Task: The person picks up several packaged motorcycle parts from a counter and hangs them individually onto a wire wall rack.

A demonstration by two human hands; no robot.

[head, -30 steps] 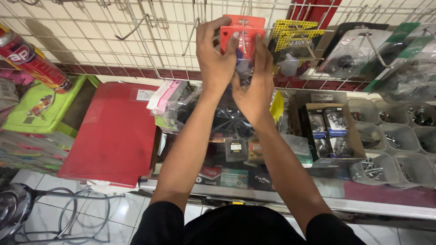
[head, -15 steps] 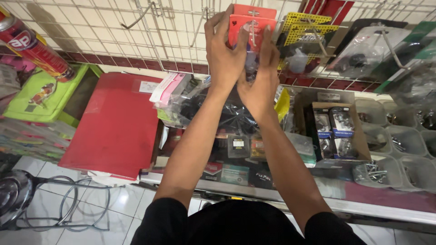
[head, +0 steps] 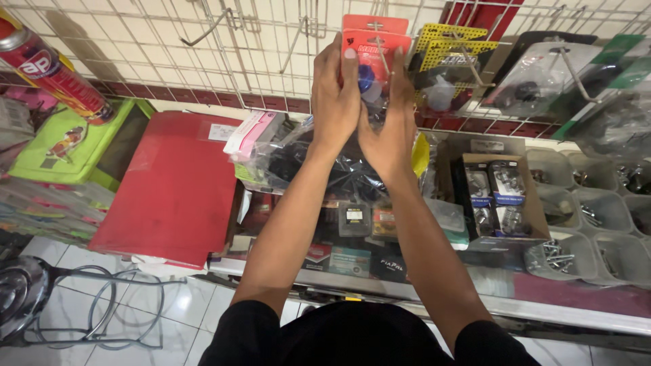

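Observation:
A red carded blister pack (head: 371, 42) with a blue part behind clear plastic hangs on a metal hook of the white wire grid (head: 203, 61). My left hand (head: 334, 95) grips its left side, thumb on the card's front. From the right, my right hand (head: 390, 122) holds the pack's lower right edge, its fingers pointing up. A second red card sits just behind the first on the same hook.
Yellow carded packs (head: 444, 51) and bagged parts (head: 536, 78) hang to the right. Below lie a red folder (head: 169, 183), a green box (head: 68, 146), a cardboard box of small packs (head: 491, 196) and clear bins of hardware (head: 597, 217). A spray can (head: 51, 71) is upper left.
Both hands stayed on the red pack at the hook. My left hand slid slightly right and its fingers closed tighter against the card.

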